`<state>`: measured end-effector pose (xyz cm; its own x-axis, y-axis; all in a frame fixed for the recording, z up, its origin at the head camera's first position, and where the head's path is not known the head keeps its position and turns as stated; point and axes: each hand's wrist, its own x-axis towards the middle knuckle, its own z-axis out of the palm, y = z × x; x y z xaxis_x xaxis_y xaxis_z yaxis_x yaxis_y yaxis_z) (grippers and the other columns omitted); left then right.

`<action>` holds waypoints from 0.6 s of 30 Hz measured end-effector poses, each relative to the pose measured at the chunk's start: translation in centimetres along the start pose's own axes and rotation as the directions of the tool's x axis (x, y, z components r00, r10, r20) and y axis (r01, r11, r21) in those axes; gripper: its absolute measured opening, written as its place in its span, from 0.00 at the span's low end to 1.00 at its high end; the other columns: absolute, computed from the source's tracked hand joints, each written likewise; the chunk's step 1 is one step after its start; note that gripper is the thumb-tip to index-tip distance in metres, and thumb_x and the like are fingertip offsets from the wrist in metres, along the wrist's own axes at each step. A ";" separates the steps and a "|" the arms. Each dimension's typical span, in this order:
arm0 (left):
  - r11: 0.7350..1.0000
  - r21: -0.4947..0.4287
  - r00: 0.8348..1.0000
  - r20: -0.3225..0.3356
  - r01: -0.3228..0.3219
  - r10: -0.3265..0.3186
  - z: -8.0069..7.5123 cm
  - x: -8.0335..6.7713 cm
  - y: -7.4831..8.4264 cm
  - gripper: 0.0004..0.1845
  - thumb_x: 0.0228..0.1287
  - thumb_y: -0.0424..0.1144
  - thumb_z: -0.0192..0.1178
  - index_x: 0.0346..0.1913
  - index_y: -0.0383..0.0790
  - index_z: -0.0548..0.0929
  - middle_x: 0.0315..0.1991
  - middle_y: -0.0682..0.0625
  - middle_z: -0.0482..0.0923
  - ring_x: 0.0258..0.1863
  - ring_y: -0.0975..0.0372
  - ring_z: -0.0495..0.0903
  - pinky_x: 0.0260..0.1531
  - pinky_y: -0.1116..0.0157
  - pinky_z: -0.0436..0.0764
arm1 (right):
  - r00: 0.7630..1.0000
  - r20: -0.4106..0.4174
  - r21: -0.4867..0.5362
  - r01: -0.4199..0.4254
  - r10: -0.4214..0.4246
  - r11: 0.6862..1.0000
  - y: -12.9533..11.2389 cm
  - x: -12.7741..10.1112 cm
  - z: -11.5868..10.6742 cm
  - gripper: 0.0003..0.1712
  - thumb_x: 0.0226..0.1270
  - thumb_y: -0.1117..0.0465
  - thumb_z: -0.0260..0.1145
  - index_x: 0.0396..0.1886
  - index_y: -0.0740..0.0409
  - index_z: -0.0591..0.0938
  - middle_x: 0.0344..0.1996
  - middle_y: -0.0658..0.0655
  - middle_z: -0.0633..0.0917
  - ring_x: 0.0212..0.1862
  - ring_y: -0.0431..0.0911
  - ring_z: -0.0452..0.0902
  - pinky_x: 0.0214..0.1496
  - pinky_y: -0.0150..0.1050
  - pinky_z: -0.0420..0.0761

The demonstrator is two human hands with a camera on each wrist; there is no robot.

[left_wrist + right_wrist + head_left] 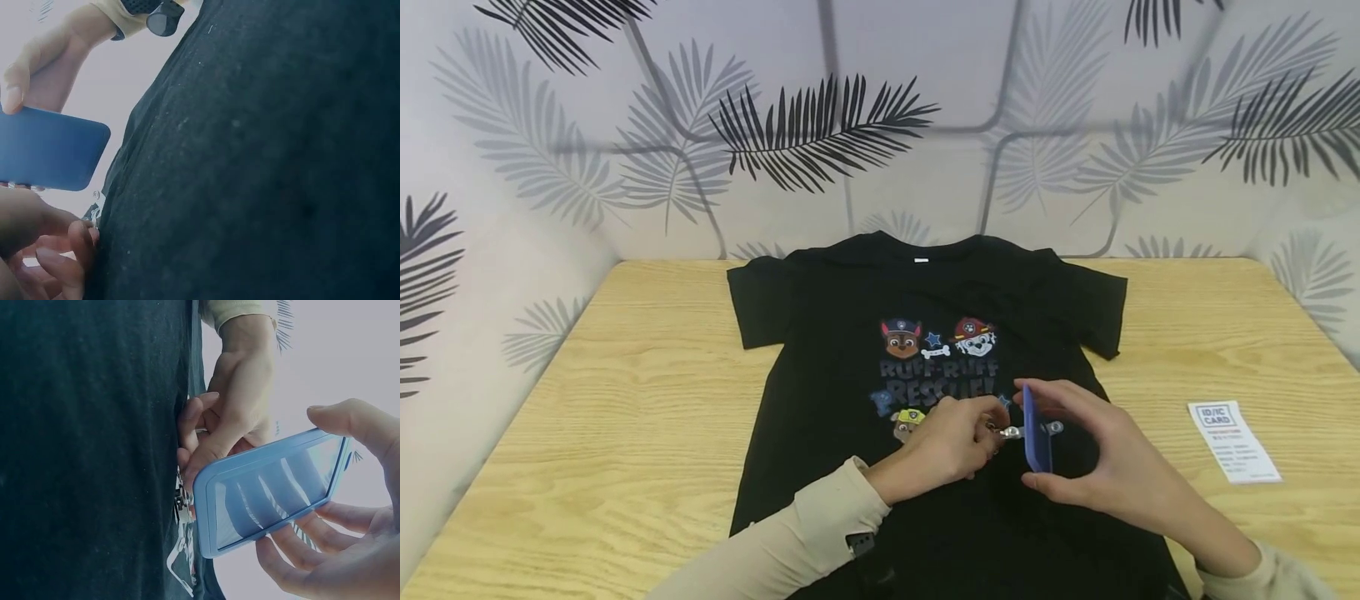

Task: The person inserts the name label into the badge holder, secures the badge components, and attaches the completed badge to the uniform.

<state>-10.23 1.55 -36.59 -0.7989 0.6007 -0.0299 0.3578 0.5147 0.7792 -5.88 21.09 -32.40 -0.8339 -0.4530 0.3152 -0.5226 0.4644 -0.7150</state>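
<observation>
Black t-shirt [850, 358] spread flat at desk [625, 417] centre, collar toward 12 o'clock, cartoon dog print on chest. Right hand [1105, 467] over shirt's lower middle, fingers [325, 519] and thumb curled round blue card holder [1036, 437], held on edge above the fabric; clear window side seen in right wrist view [275, 494]. Left hand [947, 446] at 9 o'clock of holder, fingers [194, 425] narrow, pinching small metal clip [1009, 432] at holder's end, fingertips against shirt [94, 450]. Cannot tell if clip bites the fabric. Beige sleeve [805, 533] on left arm. White ID/IC card slip [1232, 442] on desk at 3 o'clock of shirt, well apart. Leaf-print wall [820, 133] behind at 12 o'clock.
</observation>
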 end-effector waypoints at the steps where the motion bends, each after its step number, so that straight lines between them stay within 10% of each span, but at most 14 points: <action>1: 1.000 0.011 1.000 0.001 -0.009 0.009 0.0 0.0 0.0 0.09 0.67 0.33 0.59 0.48 0.39 0.80 0.15 0.59 0.74 0.08 0.72 0.71 0.11 0.74 0.72 | 1.000 0.002 -0.002 -0.003 0.003 1.000 0.0 0.0 0.0 0.48 0.43 0.67 0.80 0.67 0.50 0.70 0.55 0.51 0.77 0.52 0.37 0.74 0.54 0.28 0.76; 18: 0.995 0.091 0.999 -0.011 -0.041 0.043 0.3 0.3 -0.1 0.08 0.65 0.34 0.60 0.46 0.42 0.84 0.13 0.60 0.73 0.06 0.74 0.70 0.09 0.75 0.70 | 1.000 0.013 -0.034 -0.020 0.020 0.999 -0.2 0.0 0.0 0.47 0.43 0.65 0.81 0.66 0.50 0.71 0.55 0.50 0.77 0.52 0.37 0.75 0.53 0.31 0.78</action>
<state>-10.39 1.82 -36.87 -0.7884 0.6150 0.0106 0.4331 0.5429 0.7195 -5.78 20.98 -32.32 -0.8420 -0.4532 0.2926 -0.5115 0.4987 -0.6997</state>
